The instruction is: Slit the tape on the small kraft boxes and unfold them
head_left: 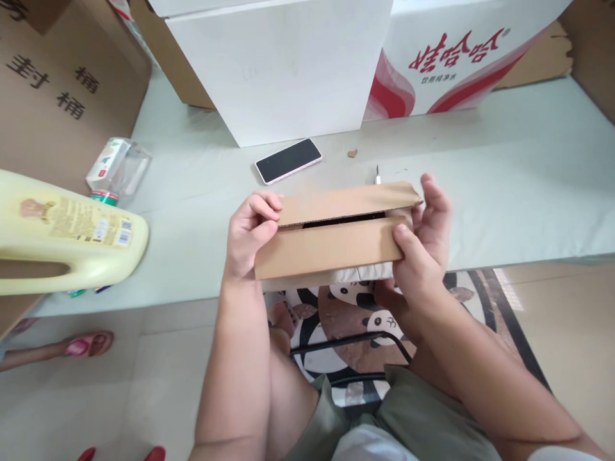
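Note:
I hold a small brown cardboard box [331, 246] at the front edge of a pale table [504, 192]. My left hand [247, 234] is curled round the box's left end, fingers folded over the top flap. My right hand [423, 240] grips the right end, thumb pressing on the front flap. The two top flaps lie nearly closed, with a dark slit between them. A grey wrapped thing shows under the box's lower edge.
A phone [288, 160] lies face up behind the box. A large white box [288, 70] and a red-and-white carton [456, 57] stand at the back. At the left are a yellow jug [72, 234], a clear plastic bottle [115, 169] and brown cartons [57, 96]. Another person's foot in a pink sandal [86, 344] rests on the floor.

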The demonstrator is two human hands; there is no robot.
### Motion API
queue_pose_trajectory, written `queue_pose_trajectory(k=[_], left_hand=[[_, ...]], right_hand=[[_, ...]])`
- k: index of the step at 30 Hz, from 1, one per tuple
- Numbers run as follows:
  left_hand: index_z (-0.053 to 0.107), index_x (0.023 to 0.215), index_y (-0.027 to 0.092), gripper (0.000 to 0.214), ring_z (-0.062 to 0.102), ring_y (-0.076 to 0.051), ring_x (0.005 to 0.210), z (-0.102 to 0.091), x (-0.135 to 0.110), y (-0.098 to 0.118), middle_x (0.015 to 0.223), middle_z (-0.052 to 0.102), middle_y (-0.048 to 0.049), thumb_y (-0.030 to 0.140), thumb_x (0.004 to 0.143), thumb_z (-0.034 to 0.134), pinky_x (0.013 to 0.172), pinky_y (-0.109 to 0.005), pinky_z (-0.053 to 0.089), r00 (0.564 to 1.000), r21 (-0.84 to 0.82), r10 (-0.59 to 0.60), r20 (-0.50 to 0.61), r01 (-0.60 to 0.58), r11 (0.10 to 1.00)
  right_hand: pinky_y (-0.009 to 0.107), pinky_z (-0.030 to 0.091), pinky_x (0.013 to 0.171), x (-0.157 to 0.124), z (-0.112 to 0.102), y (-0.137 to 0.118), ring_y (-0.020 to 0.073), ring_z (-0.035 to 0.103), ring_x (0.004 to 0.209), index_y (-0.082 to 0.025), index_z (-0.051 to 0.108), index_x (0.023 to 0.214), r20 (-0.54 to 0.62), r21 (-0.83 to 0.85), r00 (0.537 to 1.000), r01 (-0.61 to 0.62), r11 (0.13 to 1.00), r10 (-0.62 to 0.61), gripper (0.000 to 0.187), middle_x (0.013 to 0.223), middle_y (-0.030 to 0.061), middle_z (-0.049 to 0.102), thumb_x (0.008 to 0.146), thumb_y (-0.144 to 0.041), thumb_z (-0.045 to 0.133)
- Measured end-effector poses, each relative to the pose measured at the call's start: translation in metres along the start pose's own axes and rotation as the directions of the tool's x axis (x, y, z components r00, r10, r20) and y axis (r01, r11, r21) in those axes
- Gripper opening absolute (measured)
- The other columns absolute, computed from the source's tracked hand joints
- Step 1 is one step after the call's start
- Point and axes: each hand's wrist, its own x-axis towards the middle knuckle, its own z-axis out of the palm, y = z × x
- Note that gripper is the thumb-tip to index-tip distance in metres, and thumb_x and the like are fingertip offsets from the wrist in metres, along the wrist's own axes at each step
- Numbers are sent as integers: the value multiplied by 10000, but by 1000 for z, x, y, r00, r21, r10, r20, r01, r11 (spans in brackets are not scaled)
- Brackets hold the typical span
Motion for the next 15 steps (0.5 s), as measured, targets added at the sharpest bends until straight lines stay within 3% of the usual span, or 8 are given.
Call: queue_pose_trajectory(k=[4,8,11,15], left_hand=[[546,588,235,327,585,-249,977,-3,0,0,855,565,-34,326,581,860,1107,-474,445,999,36,-36,13,35,999],[581,651,233,238,582,-237,995,-2,-1,5,929,579,-40,220,565,802,945,-393,505,996,-2,-89,27,89,996],[639,673,231,179,557,-236,973,-4,-1,7,1011,602,-59,224,569,784,835,-364,502,991,39,-131,36,129,991],[673,685,215,202,554,-256,978,-19,2,4,1036,595,-83,293,573,821,847,-404,483,992,66,-123,1,123,990]], right_hand=[[661,322,1253,2,-5,1,341,434,1502,-322,655,1123,29,-17,999,16,1000,-15,231,1507,48,539,954,-391,513],[652,265,1289,3,-6,3,333,448,1504,-310,699,1045,-7,24,999,33,999,-33,207,1444,42,605,945,-386,535],[640,303,1278,3,-6,10,328,435,1520,-332,690,1146,32,53,999,38,998,-40,273,1508,35,570,960,-449,529],[612,443,1189,3,-8,33,330,438,1522,-414,467,1460,36,141,999,-20,990,15,571,1658,39,399,947,-664,485]])
